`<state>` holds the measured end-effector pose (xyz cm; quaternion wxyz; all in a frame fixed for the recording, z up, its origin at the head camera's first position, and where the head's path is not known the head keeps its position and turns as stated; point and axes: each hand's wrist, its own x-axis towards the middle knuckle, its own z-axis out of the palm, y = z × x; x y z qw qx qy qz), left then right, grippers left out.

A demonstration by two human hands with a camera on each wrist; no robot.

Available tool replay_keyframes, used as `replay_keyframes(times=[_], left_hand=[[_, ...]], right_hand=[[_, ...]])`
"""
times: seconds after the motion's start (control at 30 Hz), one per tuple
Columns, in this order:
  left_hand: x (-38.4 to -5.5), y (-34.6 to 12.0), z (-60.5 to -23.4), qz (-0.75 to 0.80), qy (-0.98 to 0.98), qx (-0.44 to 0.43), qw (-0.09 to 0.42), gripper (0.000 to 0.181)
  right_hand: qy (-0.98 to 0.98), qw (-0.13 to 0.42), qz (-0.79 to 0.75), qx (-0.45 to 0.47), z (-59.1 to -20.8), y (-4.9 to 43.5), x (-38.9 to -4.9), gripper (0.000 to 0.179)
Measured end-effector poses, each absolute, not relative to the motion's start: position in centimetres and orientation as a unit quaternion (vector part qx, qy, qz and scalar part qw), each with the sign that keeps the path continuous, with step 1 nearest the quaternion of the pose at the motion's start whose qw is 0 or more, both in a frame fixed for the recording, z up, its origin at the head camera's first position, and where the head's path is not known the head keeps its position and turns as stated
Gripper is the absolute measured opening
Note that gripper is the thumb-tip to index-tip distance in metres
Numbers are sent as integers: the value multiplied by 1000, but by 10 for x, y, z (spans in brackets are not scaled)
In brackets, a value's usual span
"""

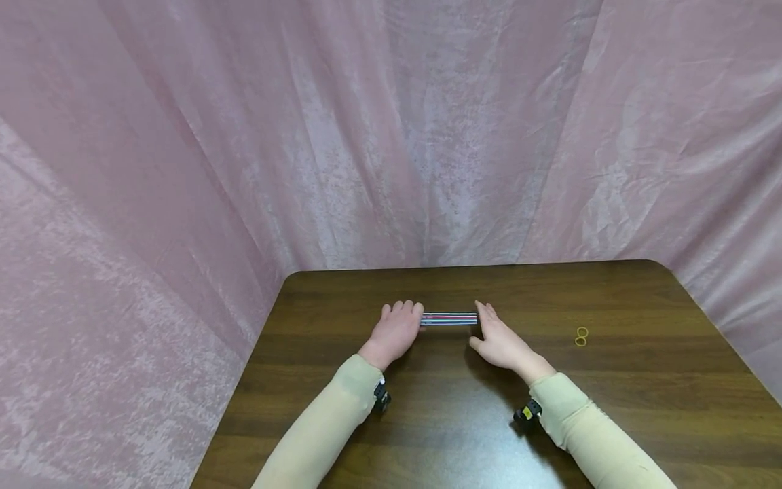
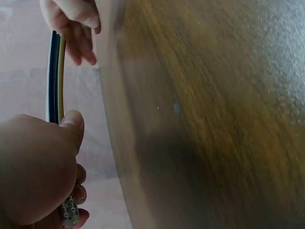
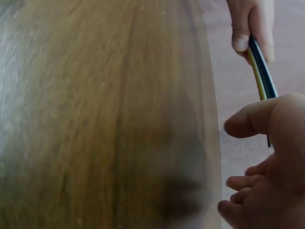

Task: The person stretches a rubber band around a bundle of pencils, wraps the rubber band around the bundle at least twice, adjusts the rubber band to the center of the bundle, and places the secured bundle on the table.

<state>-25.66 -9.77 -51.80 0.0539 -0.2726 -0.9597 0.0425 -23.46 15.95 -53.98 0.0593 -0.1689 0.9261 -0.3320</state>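
My left hand (image 1: 396, 333) grips one end of a bundle of slim, straight sticks that look like pencils (image 1: 449, 318), with white, red, blue and dark stripes along it. The left wrist view shows the thumb (image 2: 72, 121) lying along the bundle, and printed ends (image 2: 69, 213) poking out below the fist. At the other end, my right hand (image 1: 504, 345) has its fingers straight and thumb spread, with the fingertips right by the bundle's end. In the right wrist view the bundle (image 3: 261, 69) passes behind that thumb.
Two thin yellow rings, like rubber bands (image 1: 581, 337), lie on the brown wooden table (image 1: 641, 394) to the right of the right hand. A pink curtain (image 1: 427, 136) hangs behind the table's far edge.
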Motion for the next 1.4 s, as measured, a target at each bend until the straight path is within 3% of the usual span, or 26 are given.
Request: replay_keyframes(times=[0.3, 0.67, 0.93, 1.13, 1.4], left_hand=[[-254, -93, -520, 44, -963, -262, 44, 25], [-254, -93, -521, 54, -961, -267, 58, 28], [-255, -96, -524, 72, -958, -272, 60, 27], [-254, -99, -523, 69, -957, -271, 76, 28], [-256, -108, -527, 65, -962, -259, 53, 27]], right_hand=[[922, 96, -339, -163, -544, 154, -236, 82], [930, 41, -321, -173, -543, 159, -236, 79], [929, 43, -319, -183, -543, 163, -234, 78], [933, 28, -313, -174, -537, 187, -231, 76], [946, -5, -293, -137, -532, 258, -231, 67]])
